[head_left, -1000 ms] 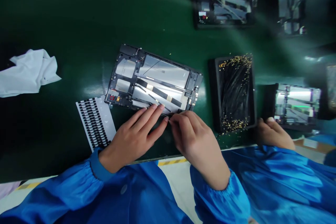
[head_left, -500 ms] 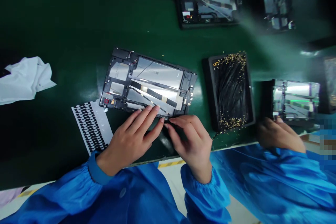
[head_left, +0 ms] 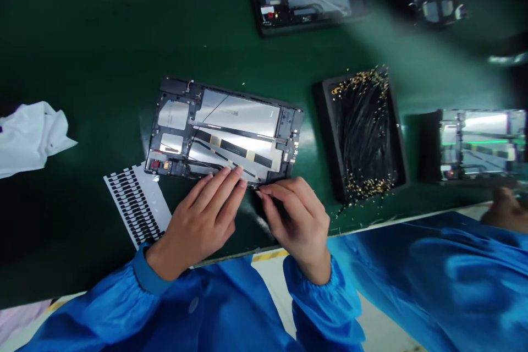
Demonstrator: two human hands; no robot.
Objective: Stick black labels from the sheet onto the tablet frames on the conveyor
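Head view: open left hand [head_left: 198, 223] rests its fingertips on a tablet frame [head_left: 225, 132]; right hand [head_left: 295, 223] pinches at the frame's lower edge, its grip too small to make out.

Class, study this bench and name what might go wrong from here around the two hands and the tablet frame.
The right hand and left hand are close at the tablet frame's lower edge; a slip might snag its black strips. Gold bits spilling from the tray near the right hand could get knocked into the open frame.
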